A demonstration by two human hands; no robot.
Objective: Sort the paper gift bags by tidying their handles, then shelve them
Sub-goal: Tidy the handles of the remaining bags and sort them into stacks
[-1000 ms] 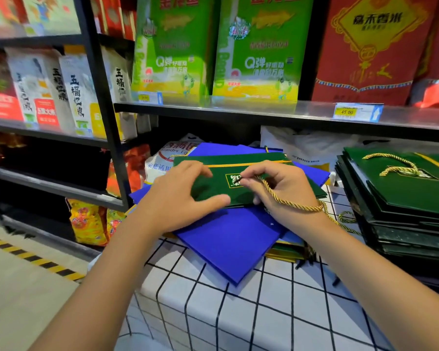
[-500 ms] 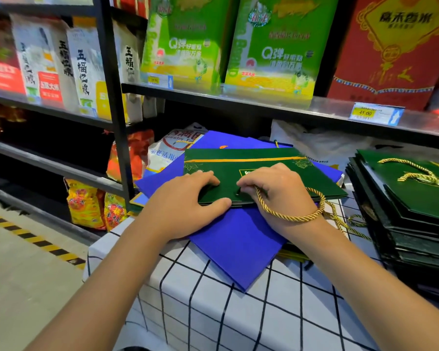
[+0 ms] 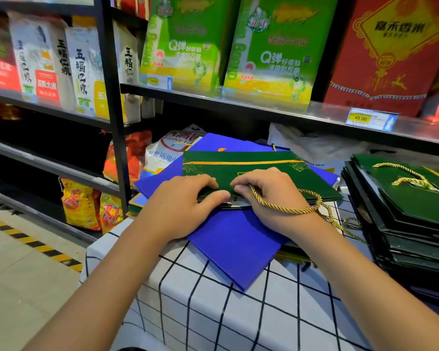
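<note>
Hands hardly moved since before: left hand (image 3: pixel 185 198) still grips green gift bag (image 3: pixel 261 173), right hand (image 3: pixel 271 196) pinches gold rope handle (image 3: pixel 289 210). Bag lies flat, long axis 9 to 3 o'clock, its mouth at 6.

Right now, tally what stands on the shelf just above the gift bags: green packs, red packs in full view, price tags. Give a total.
Green packs: 2
Red pack with the gold diamond: 1
Price tags on the shelf edge: 2
Total: 5
A red item cut off at the far right is not counted.
</note>
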